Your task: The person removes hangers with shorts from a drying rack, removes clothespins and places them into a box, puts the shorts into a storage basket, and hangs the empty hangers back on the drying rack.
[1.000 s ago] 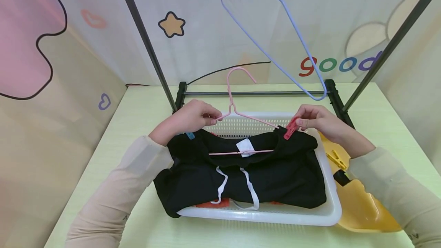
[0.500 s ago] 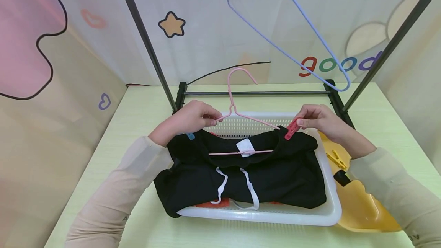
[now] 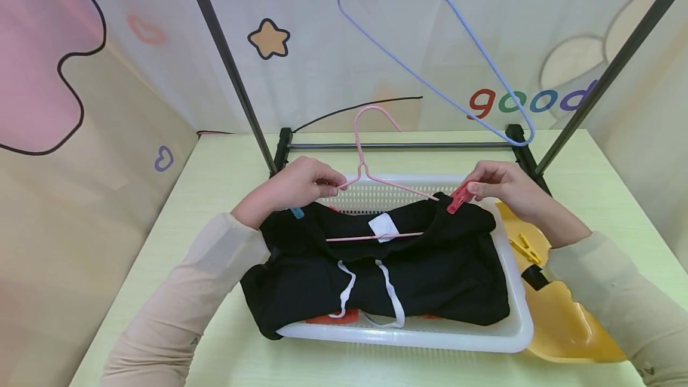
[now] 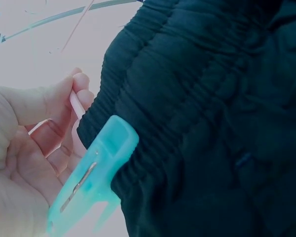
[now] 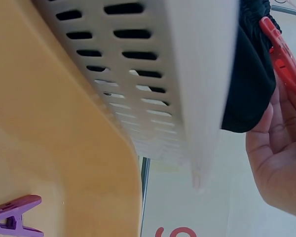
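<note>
Two hands: left hand (image 3: pixel 317 181) pinches the pink hanger (image 3: pixel 398 186), right hand (image 3: pixel 497 187) pinches the red clip (image 3: pixel 460 197).
Black garment (image 3: pixel 430 282): over the white basket (image 3: pixel 408 340), blue clip (image 4: pixel 111 143) at its left.
Red clip: at its right; bite unclear.
Clipping well: steady the pink hanger, catch cloth and hanger together.
Since earlier: right hand and red clip edge slightly right; blue hanger (image 3: pixel 532 130) swings left.
</note>
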The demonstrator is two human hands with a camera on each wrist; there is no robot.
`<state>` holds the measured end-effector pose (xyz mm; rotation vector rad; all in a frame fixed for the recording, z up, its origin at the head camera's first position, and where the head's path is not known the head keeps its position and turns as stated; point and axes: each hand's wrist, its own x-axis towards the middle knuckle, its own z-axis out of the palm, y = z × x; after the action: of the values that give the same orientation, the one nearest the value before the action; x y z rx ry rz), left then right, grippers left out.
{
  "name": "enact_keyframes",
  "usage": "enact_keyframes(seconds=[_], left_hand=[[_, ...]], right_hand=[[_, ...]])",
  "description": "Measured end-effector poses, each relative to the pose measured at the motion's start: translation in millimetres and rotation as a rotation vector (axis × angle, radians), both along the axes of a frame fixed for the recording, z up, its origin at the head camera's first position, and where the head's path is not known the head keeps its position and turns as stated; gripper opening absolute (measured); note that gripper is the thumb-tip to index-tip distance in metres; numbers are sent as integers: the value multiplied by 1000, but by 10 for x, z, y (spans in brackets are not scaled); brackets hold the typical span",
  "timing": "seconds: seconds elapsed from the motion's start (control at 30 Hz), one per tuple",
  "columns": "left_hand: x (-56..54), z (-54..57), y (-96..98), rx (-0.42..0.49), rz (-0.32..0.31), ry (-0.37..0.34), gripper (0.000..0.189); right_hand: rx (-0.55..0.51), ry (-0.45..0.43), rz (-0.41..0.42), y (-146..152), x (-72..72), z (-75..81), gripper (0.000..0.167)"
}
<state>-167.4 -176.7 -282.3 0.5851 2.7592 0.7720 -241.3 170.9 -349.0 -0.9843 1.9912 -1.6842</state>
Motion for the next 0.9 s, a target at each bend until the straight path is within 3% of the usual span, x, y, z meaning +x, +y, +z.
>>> enact_keyframes(seconds=[0.17, 0.43, 0.9], left_hand=[[6, 4, 1, 3, -10, 7, 21], [11, 0, -2, 1, -21, 10, 21], [20, 19, -3, -5, -36, 25, 19]], right_hand=[[-1, 5, -12, 25, -8, -2, 14], [-94, -39, 10, 102, -22, 0, 19], [-121, -43, 28, 168, -43, -1, 22]])
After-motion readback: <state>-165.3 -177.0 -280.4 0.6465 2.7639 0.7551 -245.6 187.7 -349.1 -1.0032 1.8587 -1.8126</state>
